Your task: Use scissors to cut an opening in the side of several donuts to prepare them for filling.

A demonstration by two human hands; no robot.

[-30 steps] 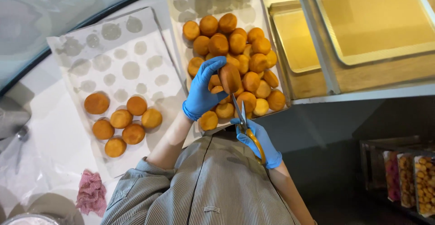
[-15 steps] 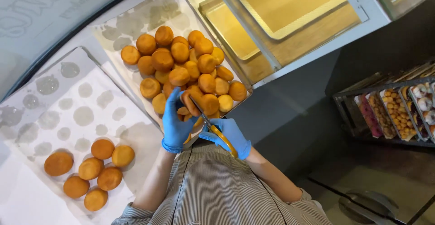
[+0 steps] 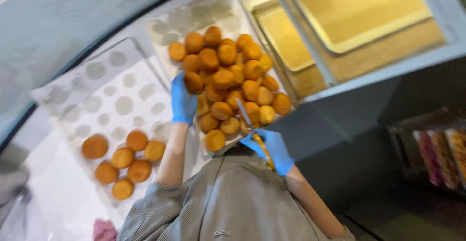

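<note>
— That heap of golden buns [image 3: 228, 83] runs right to the near edge of its tray [image 3: 165, 27]; a nudge from the scissors [image 3: 253, 133] might roll one off.

— True. The left hand [image 3: 183, 100] reaches over the tray's left edge, fingers curled on a bun [image 3: 193, 82]. The right hand [image 3: 271, 148] sits at the near corner, clenched round the scissors' handles.

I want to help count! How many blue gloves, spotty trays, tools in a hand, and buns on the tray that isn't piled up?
Blue gloves: 2
Spotty trays: 2
Yellow-handled tool: 1
Buns on the less full tray: 7
Total: 12
The heaped buns on the other tray overlap too much to count.
</note>
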